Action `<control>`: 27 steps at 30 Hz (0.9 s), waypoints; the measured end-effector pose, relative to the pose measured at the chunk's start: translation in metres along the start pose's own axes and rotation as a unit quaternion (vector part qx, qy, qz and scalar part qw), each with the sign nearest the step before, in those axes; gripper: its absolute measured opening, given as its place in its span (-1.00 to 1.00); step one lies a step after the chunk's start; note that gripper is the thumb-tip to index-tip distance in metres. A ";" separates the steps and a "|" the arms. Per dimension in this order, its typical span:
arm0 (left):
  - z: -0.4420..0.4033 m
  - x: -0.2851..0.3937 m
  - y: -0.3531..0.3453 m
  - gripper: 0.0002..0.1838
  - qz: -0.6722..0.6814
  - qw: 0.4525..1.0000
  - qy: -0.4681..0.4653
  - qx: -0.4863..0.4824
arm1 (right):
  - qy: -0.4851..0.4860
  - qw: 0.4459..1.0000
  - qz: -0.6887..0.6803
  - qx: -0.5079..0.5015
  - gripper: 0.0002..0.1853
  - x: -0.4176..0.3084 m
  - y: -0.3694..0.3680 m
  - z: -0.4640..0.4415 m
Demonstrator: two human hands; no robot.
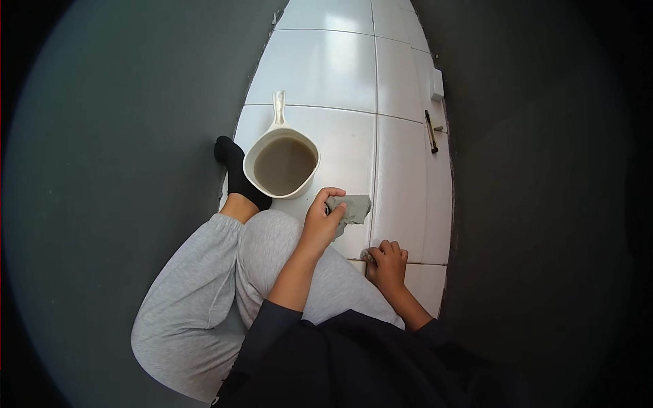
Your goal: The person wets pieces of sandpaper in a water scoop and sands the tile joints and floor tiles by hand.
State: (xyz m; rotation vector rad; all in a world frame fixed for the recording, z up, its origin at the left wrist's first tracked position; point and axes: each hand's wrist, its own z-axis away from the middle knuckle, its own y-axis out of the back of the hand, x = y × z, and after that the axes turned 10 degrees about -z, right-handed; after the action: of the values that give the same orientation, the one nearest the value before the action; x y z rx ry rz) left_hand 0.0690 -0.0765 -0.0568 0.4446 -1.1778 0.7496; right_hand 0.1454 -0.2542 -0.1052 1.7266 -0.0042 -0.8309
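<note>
Holding gray pieces, hands curled

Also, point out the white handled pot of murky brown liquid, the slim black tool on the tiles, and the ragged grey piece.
White pot (249,166): head view, rim.
Black tool (430,132): head view, mid-shaft.
Grey piece (358,208): head view, flat face.

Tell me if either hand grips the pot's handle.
No, the handle is free; the left hand and the right hand are both away from it.
</note>
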 end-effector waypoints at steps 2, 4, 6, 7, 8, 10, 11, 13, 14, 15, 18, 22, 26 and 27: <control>0.000 -0.001 -0.002 -0.80 0.002 1.000 -0.010 0.000 | 0.002 1.000 0.009 -0.004 -0.86 0.003 -0.002 -0.001; 0.000 -0.001 -0.001 -0.80 0.002 1.000 -0.020 0.003 | -0.009 1.000 0.001 0.028 -0.87 0.009 -0.008 -0.019; 0.001 0.000 -0.001 -0.79 0.005 1.000 -0.010 -0.005 | -0.020 0.999 0.015 0.033 -0.88 0.013 -0.011 -0.041; 0.000 -0.001 -0.001 -0.79 0.007 1.000 -0.010 -0.007 | -0.019 0.998 0.023 0.049 -0.88 0.017 -0.014 -0.053; 0.000 -0.001 -0.001 -0.79 -0.001 1.000 -0.024 -0.002 | -0.015 0.997 0.026 0.067 -0.89 0.017 -0.016 -0.059; 0.001 0.000 0.000 -0.78 -0.009 0.999 -0.039 0.006 | -0.012 0.998 0.007 0.064 -0.89 0.019 -0.012 -0.055; 0.001 0.000 0.000 -0.78 -0.008 1.000 -0.027 0.003 | -0.012 0.999 0.001 0.053 -0.89 0.020 -0.010 -0.049; 0.001 0.001 0.002 -0.78 -0.009 1.000 -0.016 0.001 | -0.002 0.999 -0.005 0.033 -0.87 0.018 -0.009 -0.033; 0.000 0.001 0.001 -0.78 -0.012 1.000 -0.019 0.003 | -0.001 0.999 -0.005 0.034 -0.87 0.015 -0.009 -0.021; 0.000 0.001 0.001 -0.78 -0.014 1.000 -0.020 0.004 | 0.001 1.000 -0.016 0.019 -0.86 0.008 -0.005 -0.008; -0.001 -0.001 0.000 -0.78 -0.009 1.000 -0.015 -0.005 | 0.007 1.000 -0.020 0.002 -0.85 0.006 -0.005 0.007; 0.000 0.000 0.001 -0.78 0.001 1.000 -0.015 -0.013 | 0.017 0.999 0.011 0.039 -0.84 0.009 -0.009 -0.022; 0.001 0.004 0.002 -0.78 -0.012 1.000 -0.002 -0.013 | 0.006 0.998 0.025 0.062 -0.84 0.018 -0.014 -0.047; 0.002 0.003 0.001 -0.78 -0.008 1.000 -0.012 -0.007 | 0.014 0.998 0.012 0.063 -0.83 0.020 -0.012 -0.046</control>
State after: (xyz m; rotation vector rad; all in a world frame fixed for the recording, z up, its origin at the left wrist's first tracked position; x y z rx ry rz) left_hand 0.0674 -0.0757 -0.0533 0.4532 -1.2000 0.7235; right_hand 0.1797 -0.2194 -0.1222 1.8533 -0.0596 -0.8018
